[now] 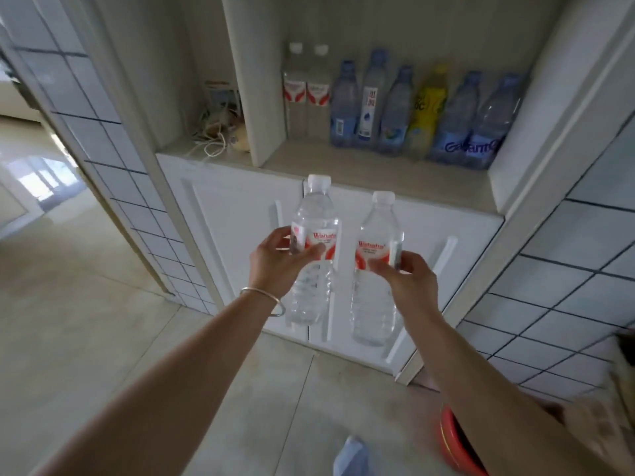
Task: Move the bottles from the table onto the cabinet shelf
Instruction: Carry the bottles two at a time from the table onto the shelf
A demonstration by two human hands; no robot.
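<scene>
White cabinet doors [247,242] and pale floor tiles [86,321] fill the head view, with blue-grouted wall tiles [567,269] flanking a recessed cabinet shelf [395,180] above the doors. A person stands before the cabinet with both bare arms stretched forward, each hand raising a clear water bottle with a white cap and a red-and-white label. The left hand [275,266], a thin metal bangle [261,297] on its wrist, wraps fingers and thumb round the label of the left bottle [314,249], which stands nearly upright in front of the door seam. The right hand [409,280] pinches the right bottle [376,269] at its label between thumb and fingers; that bottle leans slightly and hangs just beside the other without touching it. Both bottles are held in the air below the shelf edge. On the shelf stand two matching red-labelled bottles [305,91] at the left rear, then a row of blue-tinted bottles [388,108] with one yellow bottle [427,111] among them, the rightmost pair [474,132] bearing a blue printed wrap. A narrower compartment to the left, behind a vertical divider [256,80], holds tangled white cords [213,132] and a small box [220,94]. At the lower right, blurred, sits a red basin [453,441].
</scene>
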